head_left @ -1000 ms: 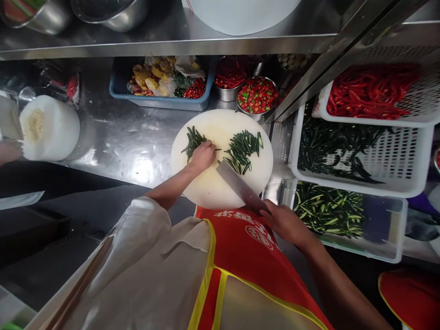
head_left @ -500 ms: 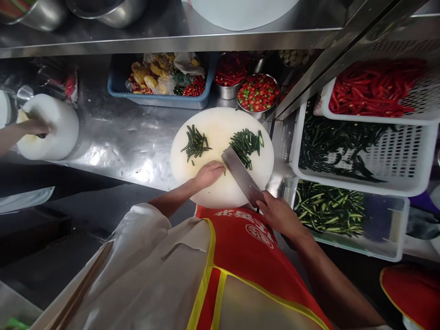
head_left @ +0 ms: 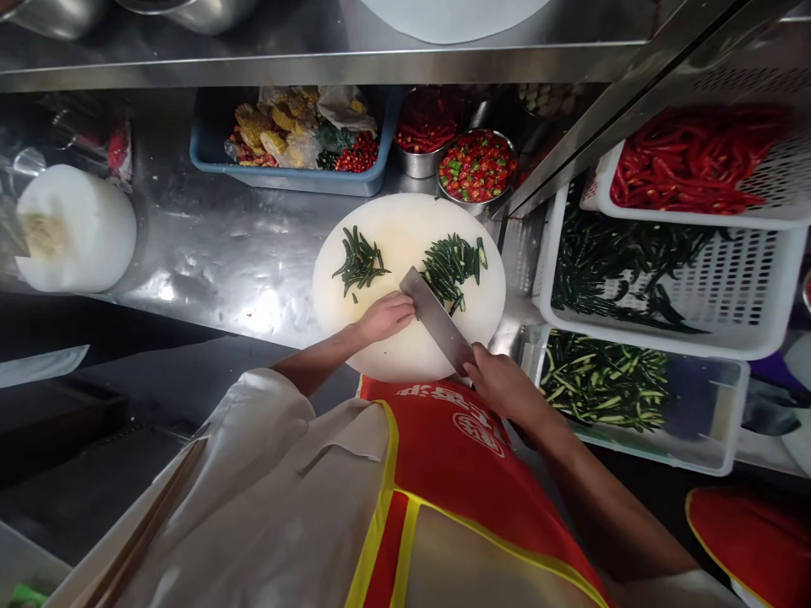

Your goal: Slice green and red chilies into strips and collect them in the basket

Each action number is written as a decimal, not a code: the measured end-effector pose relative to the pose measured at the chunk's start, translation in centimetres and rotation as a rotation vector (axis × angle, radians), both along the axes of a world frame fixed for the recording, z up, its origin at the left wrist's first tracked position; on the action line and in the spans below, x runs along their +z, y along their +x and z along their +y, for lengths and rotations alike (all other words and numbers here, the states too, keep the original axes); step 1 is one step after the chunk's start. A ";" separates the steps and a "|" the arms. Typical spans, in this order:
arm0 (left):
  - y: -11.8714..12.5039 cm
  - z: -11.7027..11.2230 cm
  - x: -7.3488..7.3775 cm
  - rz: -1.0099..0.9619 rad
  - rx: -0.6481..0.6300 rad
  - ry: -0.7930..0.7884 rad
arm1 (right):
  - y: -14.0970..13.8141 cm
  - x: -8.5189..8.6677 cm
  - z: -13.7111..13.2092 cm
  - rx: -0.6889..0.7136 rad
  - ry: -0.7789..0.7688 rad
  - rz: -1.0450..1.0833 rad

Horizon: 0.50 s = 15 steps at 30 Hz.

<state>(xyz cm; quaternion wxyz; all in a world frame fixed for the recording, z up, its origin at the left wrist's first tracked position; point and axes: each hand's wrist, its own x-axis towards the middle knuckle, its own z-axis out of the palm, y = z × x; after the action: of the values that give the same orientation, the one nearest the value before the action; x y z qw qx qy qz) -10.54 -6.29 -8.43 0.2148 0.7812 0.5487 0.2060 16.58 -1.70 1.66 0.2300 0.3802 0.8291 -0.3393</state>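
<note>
A round white cutting board point(head_left: 405, 219) lies on the steel counter. A small pile of whole green chillies point(head_left: 359, 262) sits on its left part, and a bigger pile of cut green chillies point(head_left: 451, 266) on its right. My right hand point(head_left: 500, 387) grips the handle of a cleaver point(head_left: 436, 319), whose blade lies slanted across the board between the piles. My left hand point(head_left: 383, 317) is curled on the board against the blade's left side; anything under its fingers is hidden.
A blue tray point(head_left: 288, 177) of mixed vegetables and a steel bowl of chopped red and green chillies point(head_left: 476, 167) stand behind the board. White baskets at right hold red chillies point(head_left: 688, 165) and green chillies point(head_left: 624, 262); a clear bin point(head_left: 634, 397) holds more. Another white board point(head_left: 73, 228) stands far left.
My left hand came back from the left chilli pile to the board's near side beside the blade. The cleaver shifted forward and left. A co-worker's hand at the far-left board has gone.
</note>
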 end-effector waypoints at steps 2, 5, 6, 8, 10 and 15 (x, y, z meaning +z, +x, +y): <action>0.1 0.0 0.2 0.006 -0.020 0.005 | -0.8 -0.9 0.2 -0.040 0.012 0.034; -0.2 0.2 1.1 0.027 -0.001 0.024 | -0.9 -1.6 0.3 -0.120 0.014 0.053; -0.5 0.3 1.4 0.044 0.040 0.034 | -0.6 -1.7 0.3 -0.139 0.010 0.049; -1.6 0.8 2.0 0.107 0.196 0.051 | 0.5 -1.3 0.1 -0.148 0.002 0.038; -3.0 1.5 2.3 0.204 0.386 0.039 | 1.6 -0.8 -0.2 -0.115 -0.020 0.034; -5.3 2.7 3.0 0.369 0.477 -0.074 | 3.0 0.0 -0.9 -0.001 -0.093 0.028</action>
<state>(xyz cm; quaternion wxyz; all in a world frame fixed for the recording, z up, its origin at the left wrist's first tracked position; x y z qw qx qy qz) -15.86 -3.55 -5.43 0.0852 0.6462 0.7536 0.0851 19.61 -2.63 1.65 0.2357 0.3650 0.8154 -0.3827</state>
